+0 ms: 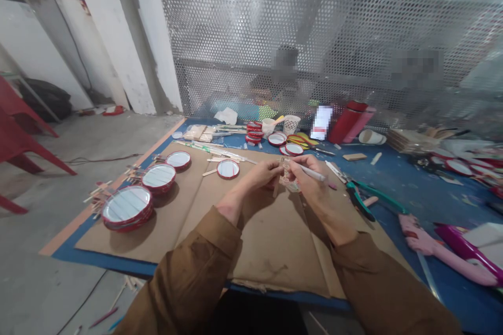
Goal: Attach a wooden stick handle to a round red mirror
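My left hand (261,175) is closed on a narrow wooden stick (276,189), which slants down below its fingers. Pinched in my right hand (309,180) is a white pen (313,171), its tip end close to the left fingertips. Both hands meet over the brown cardboard sheet (275,264). Just under the fingers lies a small pale patterned piece (291,186), partly hidden, whose kind I cannot make out. A round red-rimmed lid (228,169) with a stick beside it rests left of my hands.
Stacked red-rimmed lids (128,207) with wooden sticks line the left side. Green-handled pliers (359,201), a pink glue gun (444,256) and a red bottle (348,121) stand or lie at right. Paper cups (291,124) and a phone (321,122) are near the perforated metal panel (236,36).
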`<action>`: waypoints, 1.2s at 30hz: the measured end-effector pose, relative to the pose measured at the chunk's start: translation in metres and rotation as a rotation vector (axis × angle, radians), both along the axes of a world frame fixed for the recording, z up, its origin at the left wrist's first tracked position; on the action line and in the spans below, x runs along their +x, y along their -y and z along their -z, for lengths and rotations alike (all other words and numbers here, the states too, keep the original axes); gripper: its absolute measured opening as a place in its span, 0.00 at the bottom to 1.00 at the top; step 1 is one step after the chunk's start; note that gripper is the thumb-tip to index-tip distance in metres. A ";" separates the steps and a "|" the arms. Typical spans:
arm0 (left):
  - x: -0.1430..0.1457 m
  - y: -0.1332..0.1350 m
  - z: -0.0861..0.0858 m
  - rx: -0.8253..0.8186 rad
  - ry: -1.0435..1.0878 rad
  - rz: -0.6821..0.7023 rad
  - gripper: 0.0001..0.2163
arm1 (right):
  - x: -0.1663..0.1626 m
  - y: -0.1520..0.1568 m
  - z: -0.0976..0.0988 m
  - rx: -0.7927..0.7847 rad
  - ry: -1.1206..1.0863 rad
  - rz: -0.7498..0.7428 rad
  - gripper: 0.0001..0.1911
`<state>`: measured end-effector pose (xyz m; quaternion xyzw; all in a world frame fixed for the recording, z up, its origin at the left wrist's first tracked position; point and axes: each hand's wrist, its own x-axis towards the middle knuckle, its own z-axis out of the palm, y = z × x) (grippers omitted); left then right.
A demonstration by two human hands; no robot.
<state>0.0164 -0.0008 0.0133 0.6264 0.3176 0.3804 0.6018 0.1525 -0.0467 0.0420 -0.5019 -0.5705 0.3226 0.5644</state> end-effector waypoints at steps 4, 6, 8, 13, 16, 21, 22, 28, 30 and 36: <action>-0.001 -0.001 0.000 0.009 -0.015 0.010 0.14 | -0.001 0.003 -0.004 0.000 0.012 0.032 0.14; -0.001 -0.001 0.000 0.020 -0.027 -0.006 0.14 | -0.001 0.005 -0.006 0.015 0.004 0.040 0.14; -0.001 -0.001 0.000 0.027 -0.032 -0.008 0.14 | -0.001 0.008 -0.011 -0.007 0.024 0.021 0.15; 0.000 0.001 -0.002 -0.015 -0.016 0.011 0.12 | -0.001 0.011 -0.017 -0.074 0.093 -0.018 0.15; -0.001 0.002 -0.003 -0.004 -0.030 0.004 0.12 | 0.000 0.007 -0.010 -0.057 0.062 -0.001 0.16; -0.002 0.001 -0.002 0.003 -0.050 0.000 0.12 | 0.000 0.005 -0.005 -0.010 0.088 0.006 0.15; -0.002 0.001 -0.002 0.000 -0.044 0.007 0.12 | 0.000 0.006 -0.006 -0.020 0.109 0.005 0.15; -0.001 0.000 -0.003 -0.015 -0.035 0.007 0.12 | -0.001 0.006 -0.009 -0.015 0.053 0.014 0.15; -0.001 0.001 -0.003 -0.023 -0.029 0.008 0.12 | -0.001 0.007 -0.008 -0.020 0.064 0.000 0.14; -0.002 0.003 -0.006 -0.025 -0.002 0.028 0.12 | 0.000 0.005 -0.005 0.014 0.030 -0.013 0.14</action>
